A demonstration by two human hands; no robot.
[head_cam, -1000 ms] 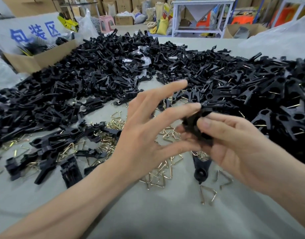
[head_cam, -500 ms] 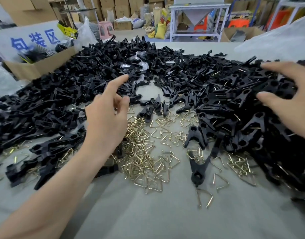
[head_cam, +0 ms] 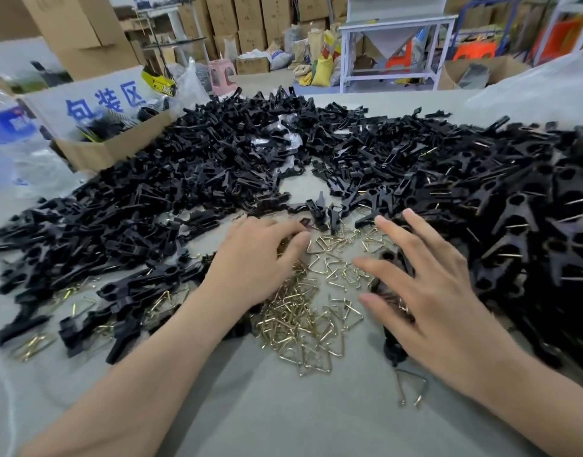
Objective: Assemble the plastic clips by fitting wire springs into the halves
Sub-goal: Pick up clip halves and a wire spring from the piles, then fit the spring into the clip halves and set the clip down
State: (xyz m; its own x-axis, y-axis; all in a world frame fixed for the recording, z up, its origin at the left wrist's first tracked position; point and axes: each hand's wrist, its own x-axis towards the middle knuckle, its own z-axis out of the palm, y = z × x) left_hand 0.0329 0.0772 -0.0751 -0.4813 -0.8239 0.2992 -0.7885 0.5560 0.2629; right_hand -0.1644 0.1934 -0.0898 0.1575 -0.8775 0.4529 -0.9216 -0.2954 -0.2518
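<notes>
left hand [head_cam: 260, 262]: rested knuckles-up on the wire springs [head_cam: 303, 318] mid-table, fingertips curled in; couldn't tell if pinched one tbh
right hand [head_cam: 438, 291]: spread wide, gripped nothing, hovered over a black clip half [head_cam: 395, 352]
risk: could've dragged up a whole knot of interlocked springs
hidden: buried most of that clip half under the palm; smeared by motion blur too

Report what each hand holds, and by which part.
Right hand is spread open over a black clip half, gripping nothing. Left hand lies on the wire springs, fingers curled; whether they pinch one cannot be told.
</notes>
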